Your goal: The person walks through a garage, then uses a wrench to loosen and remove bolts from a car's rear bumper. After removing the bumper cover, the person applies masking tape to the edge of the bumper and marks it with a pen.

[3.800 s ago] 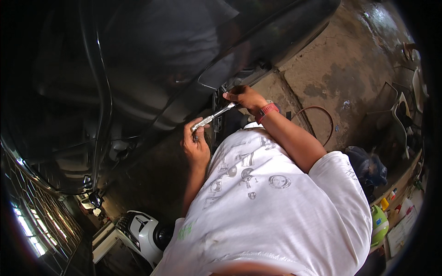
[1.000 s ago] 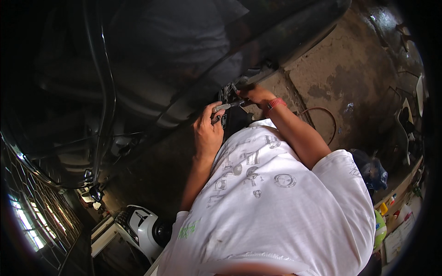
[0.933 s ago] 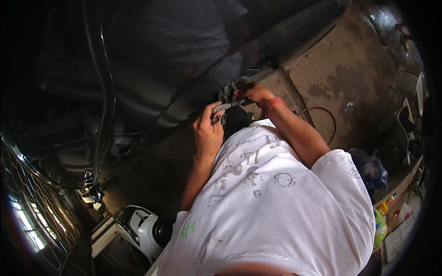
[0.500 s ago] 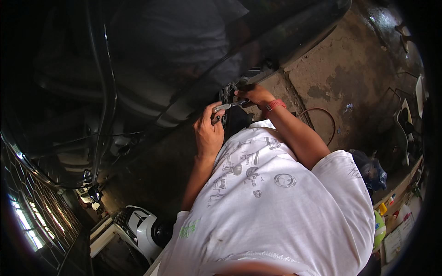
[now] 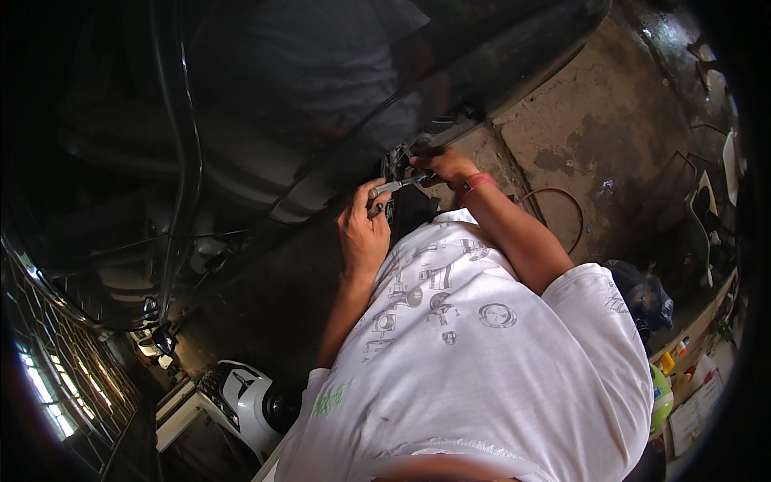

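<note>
Metal hand tool (image 5: 389, 189): slanted between the two hands, right beside the exposed metal parts (image 5: 397, 159) at the edge of the dark bodywork (image 5: 321, 104). Can't make out the tip, it's lost in shadow.
Left hand (image 5: 364, 229): fingers curled round the silver handle, with a short dark stub (image 5: 376, 210) poking out by them. I'd go snug, not white-knuckled, and mind that stub doesn't drop.
Right hand (image 5: 451, 166): thumb and fingers bunched at the far end. Honestly can't tell if they're pinching the tool or something behind it.
Shaft (image 5: 411, 180): looks tight in there, so imo small controlled moves beat big swings. Get it lined up before putting force in, or it'll probably slip.
Bodywork: super glossy, so I'd angle the handle away. Scratches would suck.
Red wristband (image 5: 480, 181): on the right wrist, might snag if you reach deeper.
</note>
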Tool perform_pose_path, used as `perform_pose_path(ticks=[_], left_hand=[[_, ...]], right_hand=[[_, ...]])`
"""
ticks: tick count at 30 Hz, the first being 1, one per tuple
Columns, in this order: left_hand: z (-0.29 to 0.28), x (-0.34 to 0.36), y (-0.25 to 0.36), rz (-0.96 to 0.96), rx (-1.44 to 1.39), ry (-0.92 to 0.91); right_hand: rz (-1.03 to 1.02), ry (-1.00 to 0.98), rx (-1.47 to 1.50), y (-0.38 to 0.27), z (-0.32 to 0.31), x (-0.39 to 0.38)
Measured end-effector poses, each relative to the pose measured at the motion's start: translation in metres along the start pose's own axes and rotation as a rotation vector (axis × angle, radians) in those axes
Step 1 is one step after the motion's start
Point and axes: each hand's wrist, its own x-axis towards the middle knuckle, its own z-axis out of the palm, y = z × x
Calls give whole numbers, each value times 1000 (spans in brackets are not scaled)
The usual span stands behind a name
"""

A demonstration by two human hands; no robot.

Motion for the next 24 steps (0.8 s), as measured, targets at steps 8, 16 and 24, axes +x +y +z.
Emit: perform_pose_path(ticks=[8, 16, 24], left_hand=[[0, 0, 2, -5, -15, -7], [-1, -3, 3, 16, 18, 9], [0, -5, -1, -8, 7, 8]], right_hand=[[-52, 2, -46, 2, 4, 1], [-22, 53, -71, 5, 7, 0], [-26, 17, -189, 1, 6, -2]])
